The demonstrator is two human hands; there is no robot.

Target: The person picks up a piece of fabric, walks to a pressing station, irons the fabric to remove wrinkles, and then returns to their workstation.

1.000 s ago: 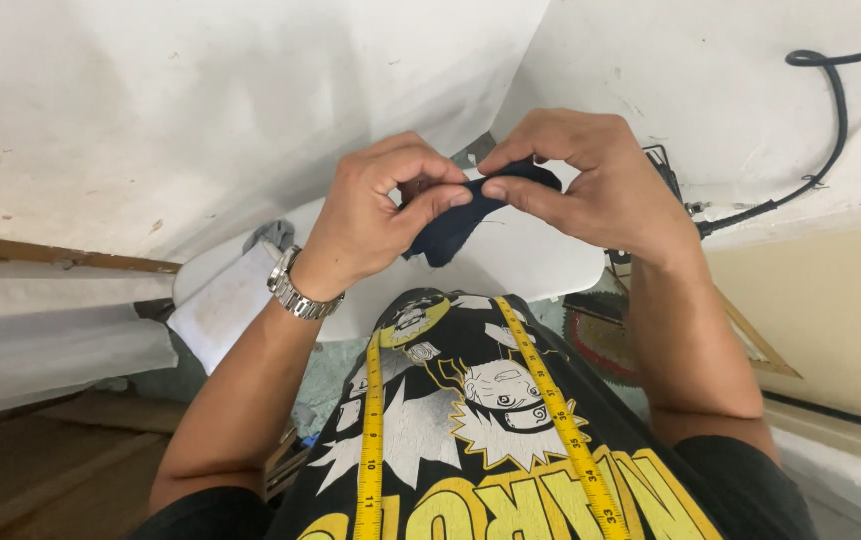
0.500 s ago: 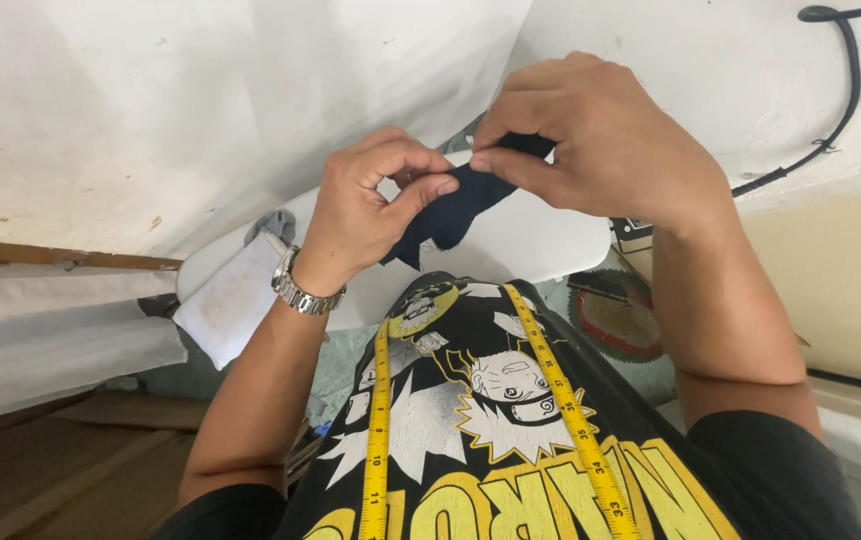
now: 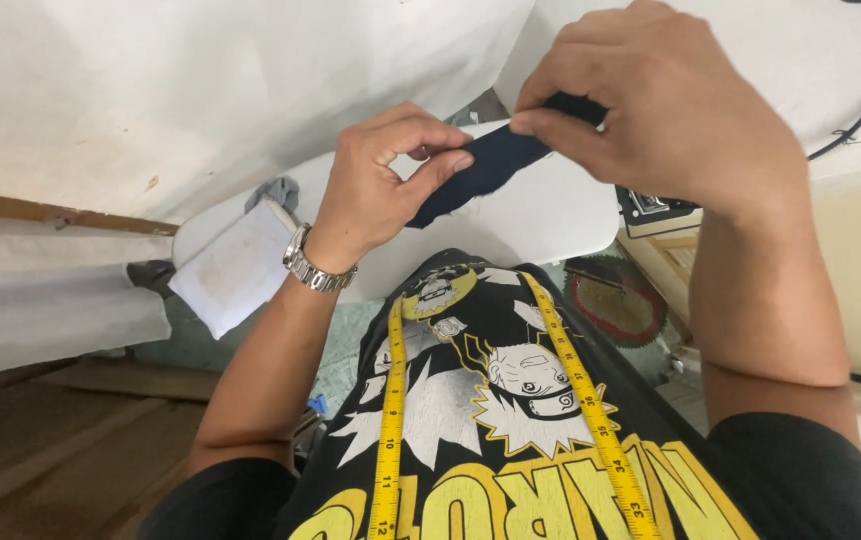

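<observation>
**Two hands pinch a dark cloth strip**

The left hand (image 3: pixel 391 180) and the right hand (image 3: pixel 671 110) are both closed on a narrow dark navy strip of fabric (image 3: pixel 481 170), stretched between them above a white rounded board (image 3: pixel 551 215). A yellow measuring tape (image 3: pixel 391 400) hangs over the black printed shirt (probably around the neck).

Dark strip (image 3: pixel 491 165): matt navy cloth. Wristwatch (image 3: pixel 313 268): shiny metal. Tape measure (image 3: pixel 389 420): glossy yellow. White tabletop (image 3: pixel 541 215): smooth, w/ satin sheen.
</observation>
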